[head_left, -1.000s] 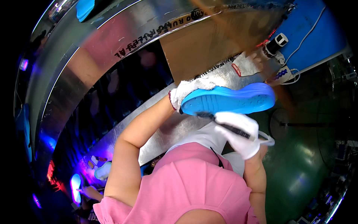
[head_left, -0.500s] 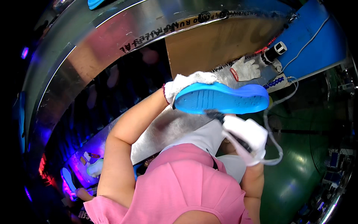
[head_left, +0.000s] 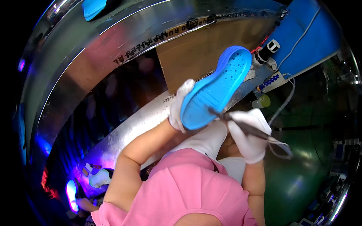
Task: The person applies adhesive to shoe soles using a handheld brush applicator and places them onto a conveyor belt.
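A bright blue shoe sole (head_left: 222,84) is tilted up in front of me, its hollow inner side with small holes and ribs facing me. My left hand (head_left: 179,107), in a white knit glove, is closed round its near left edge. My right hand (head_left: 252,137), also gloved in white, grips a dark, slim brush-like tool (head_left: 249,128). A grey tube or cord trails from the tool's back end. The blurred tip lies over the lower part of the sole; whether it touches the surface I cannot tell.
A metal ledge (head_left: 145,109) runs below a cardboard sheet (head_left: 177,64). At the right are a black-and-white cylinder (head_left: 268,51), a yellow-topped cup (head_left: 263,101) and a blue panel (head_left: 301,37). Another blue sole (head_left: 94,8) lies at the top. A co-worker's hand (head_left: 85,204) holds a glowing sole (head_left: 71,194).
The sole has turned from lying crosswise to pointing up and right, showing more of its inner side. My left hand has moved down with it. My right hand has turned the tool.
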The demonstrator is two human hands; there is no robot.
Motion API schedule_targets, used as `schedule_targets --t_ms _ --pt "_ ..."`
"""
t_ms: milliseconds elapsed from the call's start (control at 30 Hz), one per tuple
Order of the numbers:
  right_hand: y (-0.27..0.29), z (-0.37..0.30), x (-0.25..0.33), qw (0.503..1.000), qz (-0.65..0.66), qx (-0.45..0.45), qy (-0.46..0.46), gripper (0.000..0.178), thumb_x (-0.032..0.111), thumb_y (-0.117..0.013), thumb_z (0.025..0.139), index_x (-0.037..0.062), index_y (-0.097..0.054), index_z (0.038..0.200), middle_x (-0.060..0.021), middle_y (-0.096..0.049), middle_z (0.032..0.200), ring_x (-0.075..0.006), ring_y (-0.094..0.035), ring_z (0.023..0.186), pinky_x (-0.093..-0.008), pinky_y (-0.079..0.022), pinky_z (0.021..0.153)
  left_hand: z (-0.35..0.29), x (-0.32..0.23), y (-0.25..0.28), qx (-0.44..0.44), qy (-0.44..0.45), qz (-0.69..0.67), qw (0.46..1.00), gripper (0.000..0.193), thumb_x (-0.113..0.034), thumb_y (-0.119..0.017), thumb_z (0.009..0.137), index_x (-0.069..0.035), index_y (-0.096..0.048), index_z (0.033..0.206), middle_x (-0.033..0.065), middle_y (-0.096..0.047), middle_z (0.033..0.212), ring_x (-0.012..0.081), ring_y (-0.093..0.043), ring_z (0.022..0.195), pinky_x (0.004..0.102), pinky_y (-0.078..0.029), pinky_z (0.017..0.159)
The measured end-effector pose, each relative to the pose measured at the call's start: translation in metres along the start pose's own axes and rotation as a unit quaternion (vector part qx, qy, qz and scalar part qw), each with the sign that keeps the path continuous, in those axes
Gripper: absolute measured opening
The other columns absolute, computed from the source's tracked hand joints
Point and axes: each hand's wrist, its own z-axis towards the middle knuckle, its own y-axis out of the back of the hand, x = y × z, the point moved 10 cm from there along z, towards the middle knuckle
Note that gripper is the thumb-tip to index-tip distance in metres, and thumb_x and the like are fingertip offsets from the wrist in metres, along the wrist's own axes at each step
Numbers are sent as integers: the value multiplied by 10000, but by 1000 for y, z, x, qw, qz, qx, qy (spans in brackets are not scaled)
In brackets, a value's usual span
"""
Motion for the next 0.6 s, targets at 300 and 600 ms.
schedule_targets --t_ms 300,600 --pt "-25 -29 24 992 91 20 88 250 57 -765 684 44 -699 925 -95 -689 869 -259 -622 704 -328 -511 670 -25 9 -26 74 -19 -232 970 736 -590 -413 927 -29 -384 1402 274 -527 1269 437 -580 1055 565 -469 917" --pt "35 -62 -21 939 291 -175 -56 435 373 -625 897 12 -488 1097 -128 -588 917 -100 -451 610 -201 -358 541 -139 -211 -189 204 -227 67 950 939 -715 -403 864 -26 -214 1473 344 -336 1393 380 -543 1145 453 -539 851"
